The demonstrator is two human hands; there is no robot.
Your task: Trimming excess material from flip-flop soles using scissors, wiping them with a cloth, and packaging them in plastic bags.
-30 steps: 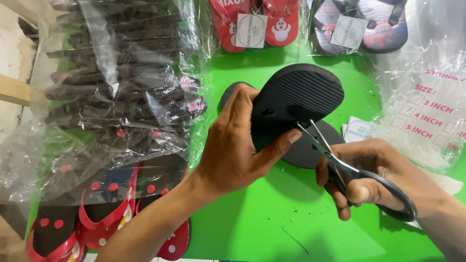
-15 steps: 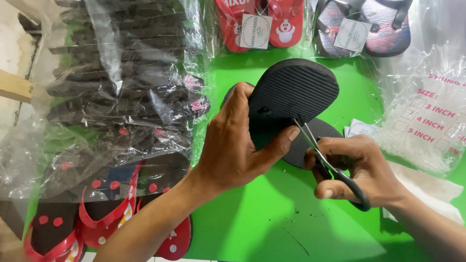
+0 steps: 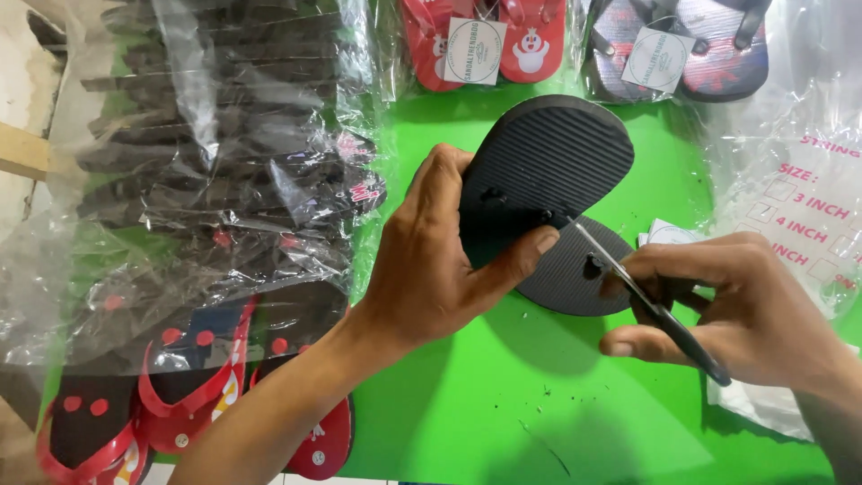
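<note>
The left hand (image 3: 431, 269) grips a black flip-flop (image 3: 548, 171) by its narrower end, thumb pressed against the ribbed sole, and holds it tilted, sole up, above the green table (image 3: 503, 404). The right hand (image 3: 745, 314) is closed around the handles of a pair of scissors (image 3: 642, 296), whose blades slant up to the left so that the tips meet the sole at a small strap plug just beside the left thumb. Directly under the raised flip-flop, a second black flip-flop (image 3: 579, 278) lies sole up on the table, partly covered by the first and by the scissors. Small dark scraps (image 3: 539, 395) are scattered on the green surface below the hands. To the left lies a stack of black sandals in clear plastic bags (image 3: 224, 153), and below it, near the left forearm, are red-strapped sandals (image 3: 189, 395). At the far edge of the table lie a bagged red pair with a round tag (image 3: 489, 40) and a bagged dark pair with a tag (image 3: 682, 45). At the right lies a clear printed plastic bag (image 3: 808, 198), just behind the right hand.
</note>
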